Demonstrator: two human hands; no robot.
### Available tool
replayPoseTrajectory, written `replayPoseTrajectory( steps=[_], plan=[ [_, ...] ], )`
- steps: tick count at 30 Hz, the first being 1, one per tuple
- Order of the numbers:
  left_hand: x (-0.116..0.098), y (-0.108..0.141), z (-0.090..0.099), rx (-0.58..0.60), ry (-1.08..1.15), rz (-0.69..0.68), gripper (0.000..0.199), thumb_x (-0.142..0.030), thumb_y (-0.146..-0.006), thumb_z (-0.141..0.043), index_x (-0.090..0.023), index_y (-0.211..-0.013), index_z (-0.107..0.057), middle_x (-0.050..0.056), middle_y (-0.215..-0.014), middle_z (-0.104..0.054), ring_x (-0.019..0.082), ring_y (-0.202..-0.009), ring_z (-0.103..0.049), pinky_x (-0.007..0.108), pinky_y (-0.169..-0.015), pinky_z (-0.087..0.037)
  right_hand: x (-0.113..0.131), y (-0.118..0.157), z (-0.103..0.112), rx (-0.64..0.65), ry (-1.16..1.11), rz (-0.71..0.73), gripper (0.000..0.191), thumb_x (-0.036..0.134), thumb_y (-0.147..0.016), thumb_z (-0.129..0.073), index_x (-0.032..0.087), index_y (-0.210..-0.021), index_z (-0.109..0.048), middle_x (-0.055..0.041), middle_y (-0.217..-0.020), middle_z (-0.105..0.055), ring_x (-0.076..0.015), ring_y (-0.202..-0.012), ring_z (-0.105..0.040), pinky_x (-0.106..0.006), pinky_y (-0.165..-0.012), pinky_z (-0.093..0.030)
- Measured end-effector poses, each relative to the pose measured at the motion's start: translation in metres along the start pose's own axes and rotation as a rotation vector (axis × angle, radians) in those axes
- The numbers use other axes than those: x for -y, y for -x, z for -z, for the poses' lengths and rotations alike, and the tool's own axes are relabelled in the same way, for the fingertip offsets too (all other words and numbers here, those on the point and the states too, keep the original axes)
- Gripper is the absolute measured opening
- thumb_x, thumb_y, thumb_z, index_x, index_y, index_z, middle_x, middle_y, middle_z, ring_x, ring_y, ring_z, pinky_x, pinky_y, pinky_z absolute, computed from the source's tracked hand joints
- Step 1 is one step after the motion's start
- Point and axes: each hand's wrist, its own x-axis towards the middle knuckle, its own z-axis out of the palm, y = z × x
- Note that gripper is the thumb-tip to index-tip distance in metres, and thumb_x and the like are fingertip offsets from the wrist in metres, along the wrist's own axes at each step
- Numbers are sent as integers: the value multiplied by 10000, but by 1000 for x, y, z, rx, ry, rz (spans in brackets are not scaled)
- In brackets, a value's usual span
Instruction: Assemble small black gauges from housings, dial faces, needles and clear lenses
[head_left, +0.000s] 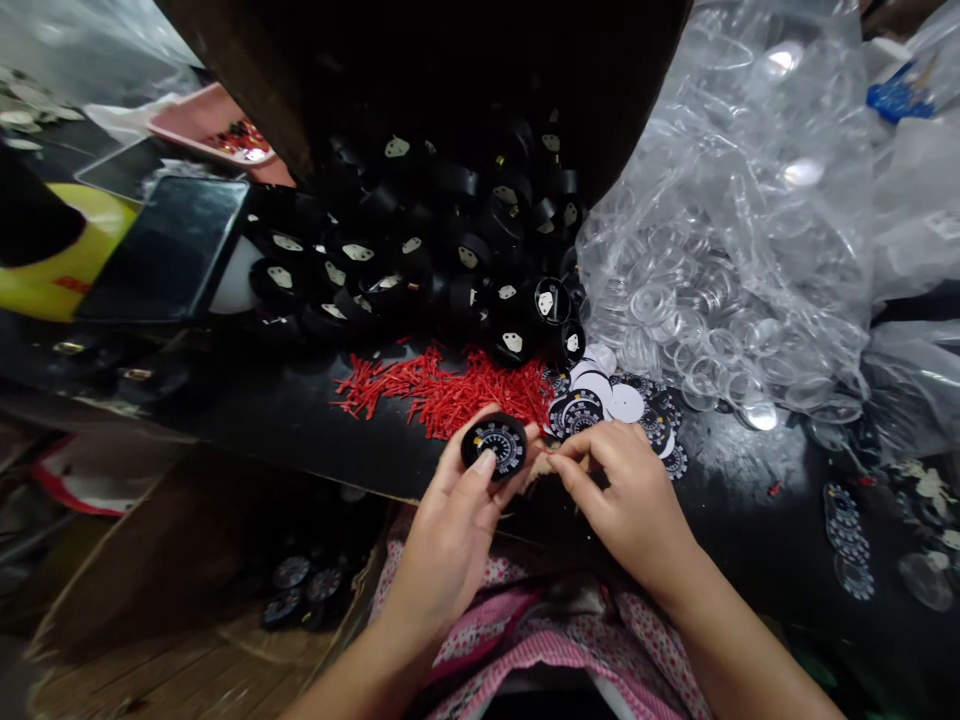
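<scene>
1. the round black dial piece (495,447) is in the left hand (450,525), just on the wearer's side of the heap of red slivers (465,390), its marked face showing
2. the left hand's fingers are closed around the dial piece's rim, with the thumb resting on its face
3. the right hand (630,485) is just beside it, near the right end of the red heap, its fingers narrow, thumb and forefinger nearly together; something thin and reddish shows at their tips, too small to tell clearly
4. touching the red heap on its right are loose discs (592,392), some plain white, some black with markings
5. just beyond the red heap are many black round housings (469,255), several with pale plates
6. right of the red heap and farther off, a clear plastic bag (750,190) holds clear round covers (697,310)
7. well left of the red heap are a dark flat slab (169,245), a yellow thing (56,255) and a pink tray (187,122) of small pieces
8. the red heap lies on a dark surface (322,430); lower left of it, more dials (292,572) are in an open brown box (135,570)
</scene>
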Motion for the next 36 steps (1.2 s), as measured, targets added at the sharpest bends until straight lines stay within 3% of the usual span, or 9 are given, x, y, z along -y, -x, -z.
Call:
replayPoseTrajectory(
  steps=[3,7,10,22,28,30,32,34,36],
  plan=[
    [4,-1,-2,-30,-137,10,388,-320,-909,-634,-299,-1288,-558,39,-1205,-699,229,-1166,-628,376,-1043,-475,6,1,1,-4,-119,11,112,242,-962,-563,203,-869,-613,-14,-823,-650,-180,-797,-556,-347,-779,-368],
    [11,0,-4,69,-282,11,305,-337,-900,-646,-296,-1201,-621,11,-1265,-659,228,-1227,-576,339,-1058,-451,10,2,1,14,-52,4,127,218,-965,-539,199,-863,-611,-29,-833,-650,-191,-801,-551,-360,-777,-355],
    [11,2,-6,79,-376,-30,288,-321,-906,-633,-289,-1192,-624,6,-1268,-653,211,-1233,-567,309,-1070,-429,11,3,3,34,-30,-17,119,198,-956,-548,191,-855,-609,-24,-832,-647,-192,-802,-552,-365,-776,-340],
    [3,6,-6,24,-613,-173,181,-229,-863,-647,-266,-1039,-669,8,-1068,-718,202,-1023,-664,266,-869,-519,17,8,3,63,-56,-80,184,183,-947,-575,195,-764,-557,8,-761,-616,-171,-758,-538,-333,-738,-328],
    [-1,4,-2,64,-660,-171,229,-218,-851,-649,-259,-1074,-679,5,-1074,-721,193,-996,-679,284,-899,-526,17,8,2,74,-71,-133,245,187,-913,-603,196,-685,-514,29,-662,-572,-149,-668,-508,-303,-672,-336],
    [0,3,2,129,-558,-60,253,-274,-886,-632,-266,-1137,-662,10,-1148,-711,196,-1065,-663,298,-941,-521,17,5,6,77,-77,-97,246,172,-890,-620,193,-668,-516,40,-633,-547,-133,-627,-494,-295,-661,-338],
    [1,2,6,183,-432,45,304,-325,-907,-626,-292,-1209,-638,7,-1239,-683,202,-1161,-626,312,-1003,-498,15,3,8,39,-38,2,121,165,-895,-606,184,-776,-596,23,-700,-582,-137,-662,-517,-300,-689,-351],
    [2,1,9,204,-365,81,354,-351,-906,-639,-333,-1259,-619,-11,-1320,-645,205,-1246,-575,321,-1061,-461,12,1,8,-3,56,122,80,152,-921,-560,166,-934,-638,-10,-796,-620,-156,-734,-546,-316,-731,-356],
    [2,0,10,201,-402,72,380,-370,-906,-641,-367,-1285,-610,-32,-1379,-607,202,-1323,-511,323,-1121,-400,9,-1,6,-21,176,215,113,137,-930,-523,144,-937,-636,-30,-809,-624,-174,-762,-551,-332,-742,-346]
  ],
)
